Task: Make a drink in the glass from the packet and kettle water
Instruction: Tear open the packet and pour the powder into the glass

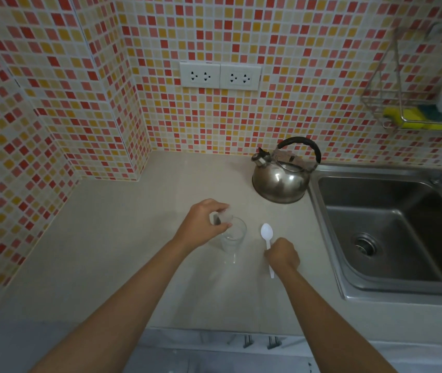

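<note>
The left hand [203, 223] was closed around a small packet [223, 217], pinched between thumb and fingertips and held right over the rim of the clear glass [232, 235], which stood upright on the pale counter [112, 246]. The packet was blurred, so whether anything was falling from it could not be told. Just to the right of the glass lay a white plastic spoon [267, 239], bowl toward the wall, and the right hand [282, 254] was curled over the middle of its handle, fingers closed on it, with the handle's end showing below the hand. The steel kettle [281, 179] sat farther back, near the left edge of the sink [386, 227], apart from both hands and the glass. Left of the glass the counter ran bare to the tiled wall [52, 130], and the near counter edge lay well below the forearms. The sink's raised rim ran close along the right, not far from the spoon. Two white sockets [220, 76] sat on the wall above, and a wire rack [392, 109] holding a yellow sponge [416, 118] hung at upper right.
</note>
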`<state>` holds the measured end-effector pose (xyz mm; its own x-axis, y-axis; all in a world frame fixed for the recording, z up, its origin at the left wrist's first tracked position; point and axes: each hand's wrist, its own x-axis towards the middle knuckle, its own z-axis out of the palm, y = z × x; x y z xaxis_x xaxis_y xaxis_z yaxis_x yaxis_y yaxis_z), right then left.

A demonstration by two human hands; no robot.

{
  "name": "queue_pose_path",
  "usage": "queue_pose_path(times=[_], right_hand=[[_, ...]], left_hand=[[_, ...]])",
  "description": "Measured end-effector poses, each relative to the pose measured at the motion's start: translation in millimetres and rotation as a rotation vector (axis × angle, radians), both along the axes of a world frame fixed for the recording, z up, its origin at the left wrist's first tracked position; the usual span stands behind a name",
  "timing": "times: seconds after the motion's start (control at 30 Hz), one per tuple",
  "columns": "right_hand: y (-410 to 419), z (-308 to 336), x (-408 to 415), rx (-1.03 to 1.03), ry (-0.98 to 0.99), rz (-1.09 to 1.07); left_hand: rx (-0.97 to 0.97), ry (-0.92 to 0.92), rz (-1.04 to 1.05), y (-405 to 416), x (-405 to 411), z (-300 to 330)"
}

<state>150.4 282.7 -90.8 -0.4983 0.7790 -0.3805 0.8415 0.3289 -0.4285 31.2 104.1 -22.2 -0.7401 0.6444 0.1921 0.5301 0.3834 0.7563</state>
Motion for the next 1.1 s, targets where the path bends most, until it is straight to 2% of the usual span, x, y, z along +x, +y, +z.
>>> queue_pose_path(times=[0.23,0.3,0.4,0.47,0.57,0.67,0.83,1.1], right_hand=[[11,-1,-1,-0.029,0.029,0.001],[17,9,-2,-0.055,0.139,-0.012],[25,34,-4,-0.156,0.419,-0.070],[30,54,-1,-0.146,0.567,-0.008],[31,80,6,-0.100,0.664,0.135],[27,94,9,-0.081,0.648,0.227],[14,96,4,-0.010,0.481,0.383],[10,83,0,-0.044,0.484,0.377]], left_hand=[[-0.026,0.004,-0.016,1,-4,-1],[-0.025,-0.001,-0.031,4,-5,0],[-0.050,0.005,-0.050,6,-8,3],[-0.088,0.034,-0.064,7,-11,5],[-0.126,0.053,-0.068,8,-13,6],[-0.167,0.070,-0.073,9,-15,5],[-0.193,0.082,-0.099,13,-13,7],[-0.311,0.174,-0.137,14,-11,6]])
